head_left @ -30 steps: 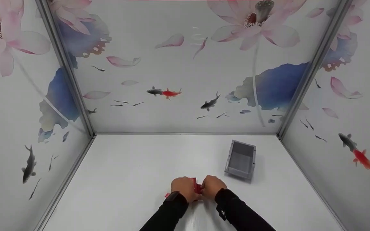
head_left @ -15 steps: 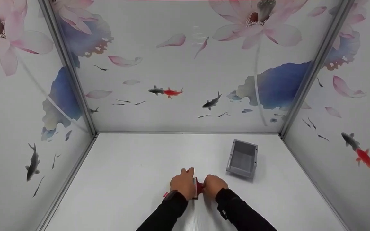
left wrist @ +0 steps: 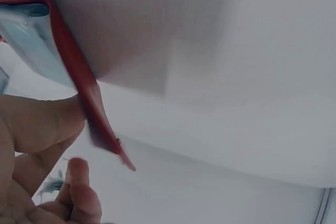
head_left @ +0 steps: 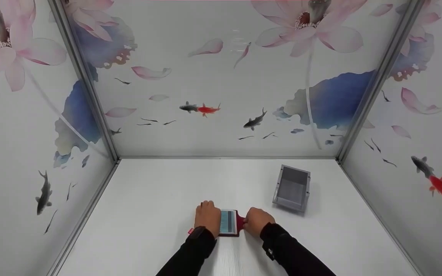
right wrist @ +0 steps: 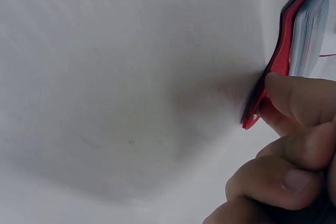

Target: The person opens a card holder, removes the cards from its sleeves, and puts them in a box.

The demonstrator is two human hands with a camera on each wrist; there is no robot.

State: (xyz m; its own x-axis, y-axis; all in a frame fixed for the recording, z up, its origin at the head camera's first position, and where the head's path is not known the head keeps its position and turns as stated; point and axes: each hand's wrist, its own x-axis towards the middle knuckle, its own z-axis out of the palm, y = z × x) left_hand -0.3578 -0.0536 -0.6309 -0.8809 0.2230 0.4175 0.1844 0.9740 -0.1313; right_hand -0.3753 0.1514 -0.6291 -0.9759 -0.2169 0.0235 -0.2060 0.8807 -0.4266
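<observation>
A red card holder (head_left: 228, 222) lies unfolded between my hands, its clear sleeves and a bluish card showing in the head view. From the left, my left hand (head_left: 208, 218) pinches the red cover (left wrist: 79, 66) between thumb and finger, while other fingers curl free of it. My right hand (head_left: 258, 221) grips the narrow closing tab at the opposite side. In the right wrist view, thumb and forefinger pinch the tab (right wrist: 253, 113) near a small metal snap, with a stack of clear sleeves (right wrist: 310, 35) just beyond. The left hand hides part of the holder's left side.
A grey open-topped bin (head_left: 292, 188) stands on the white table (head_left: 159, 184) beyond my right hand, toward the back right. Panels printed with lotus flowers and fish (head_left: 201, 109) enclose the table at the back and both sides.
The card holder has come open: its cover is spread and the sleeves now show. My left hand has moved left, away from the right hand, which keeps its hold on the tab.
</observation>
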